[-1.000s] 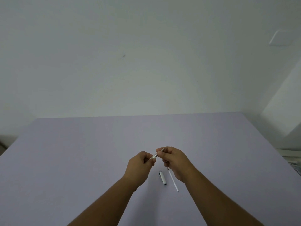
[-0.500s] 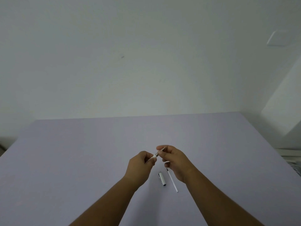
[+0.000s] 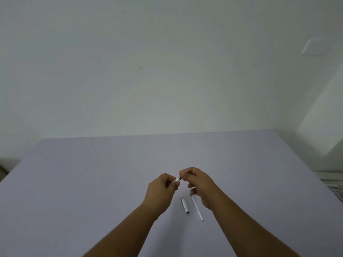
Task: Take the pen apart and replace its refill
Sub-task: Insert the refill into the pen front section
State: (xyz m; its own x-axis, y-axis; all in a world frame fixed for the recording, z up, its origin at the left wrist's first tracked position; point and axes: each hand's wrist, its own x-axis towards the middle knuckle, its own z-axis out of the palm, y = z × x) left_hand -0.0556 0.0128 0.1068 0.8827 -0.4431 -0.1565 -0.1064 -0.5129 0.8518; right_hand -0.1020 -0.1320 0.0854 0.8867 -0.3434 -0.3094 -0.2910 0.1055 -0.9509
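Note:
Both hands hold a slim white pen (image 3: 177,179) a little above the lilac table (image 3: 92,173). My left hand (image 3: 161,190) grips the white barrel, which is mostly hidden in the fist. My right hand (image 3: 200,184) pinches the silvery front end of the pen between thumb and forefinger. Only a short stretch of the pen shows between the two hands. On the table just below the hands lie a white pen cap (image 3: 185,204) with a dark end and a thin white refill (image 3: 196,207), side by side.
The lilac table meets a plain pale wall at the back, and its right edge runs diagonally toward me. A pale box or ledge (image 3: 323,119) stands beyond the right corner. Some clutter (image 3: 336,190) shows past the right edge.
My right hand's fingers have shifted a little along the pen's front end, as in a twist; less of the tip shows. Cap and refill have stayed put.

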